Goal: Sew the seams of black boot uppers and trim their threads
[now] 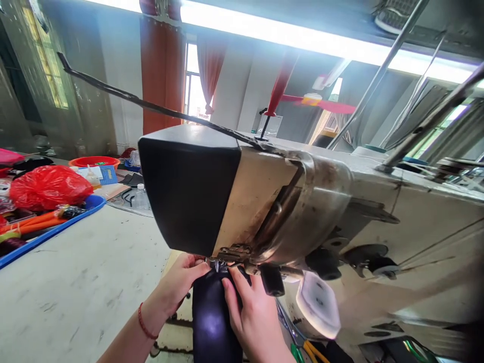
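Observation:
A dark, smooth, leather-like piece (212, 320) lies under the presser foot (217, 265) of an industrial sewing machine (260, 201). My left hand (181, 282), with a red cord bracelet (145, 322) at the wrist, grips the piece's left edge close to the foot, its fingers closed and partly hidden. On the other side my right hand (251, 307) holds the piece, thumb and forefinger pressed down near the foot and the other fingers partly out of sight. The machine head hangs over both hands and covers part of the fingertips.
On the left stands a blue tray (94, 201) with a red plastic bag (51, 186) and several orange items. Behind it are a red basin (94, 161) and a small bottle (140, 196). Scissors (298, 348) and a white lamp (319, 305) are at the right.

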The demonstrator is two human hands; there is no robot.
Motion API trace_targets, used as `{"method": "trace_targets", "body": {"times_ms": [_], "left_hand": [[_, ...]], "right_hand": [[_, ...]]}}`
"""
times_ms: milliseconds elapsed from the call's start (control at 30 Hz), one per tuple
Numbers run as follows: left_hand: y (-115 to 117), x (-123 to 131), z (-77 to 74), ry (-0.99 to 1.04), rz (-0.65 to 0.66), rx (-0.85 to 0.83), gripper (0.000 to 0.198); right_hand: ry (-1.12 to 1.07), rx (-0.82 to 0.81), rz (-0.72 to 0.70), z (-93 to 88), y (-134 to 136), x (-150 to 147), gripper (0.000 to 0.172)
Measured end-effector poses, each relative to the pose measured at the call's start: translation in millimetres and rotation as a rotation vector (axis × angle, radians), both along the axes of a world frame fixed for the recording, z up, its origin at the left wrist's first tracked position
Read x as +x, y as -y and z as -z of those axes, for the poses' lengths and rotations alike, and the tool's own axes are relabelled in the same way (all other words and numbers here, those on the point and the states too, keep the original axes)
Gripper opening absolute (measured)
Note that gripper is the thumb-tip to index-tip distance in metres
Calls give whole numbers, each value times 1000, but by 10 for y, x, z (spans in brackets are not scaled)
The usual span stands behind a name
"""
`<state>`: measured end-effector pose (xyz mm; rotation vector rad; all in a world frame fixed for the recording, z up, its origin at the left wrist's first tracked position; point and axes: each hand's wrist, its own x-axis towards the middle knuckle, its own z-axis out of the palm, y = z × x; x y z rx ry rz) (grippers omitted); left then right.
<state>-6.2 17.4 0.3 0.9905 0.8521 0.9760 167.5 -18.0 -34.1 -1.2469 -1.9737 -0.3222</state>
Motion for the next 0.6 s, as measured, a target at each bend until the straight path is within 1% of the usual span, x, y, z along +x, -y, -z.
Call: {"method": "trace_targets", "body": {"times_ms": [200,367,600], "left_hand": [[-13,0,47,-4,5,-32,31],[-4,-2,30,24,3,-15,37],[-1,-7,0,-26,-4,20,39]], "right_hand": [[-20,-16,-3,-6,5,-4,25],[-12,-24,6,-1,4,-4,27],[-21,-17,-3,21,-13,23,29]]}}
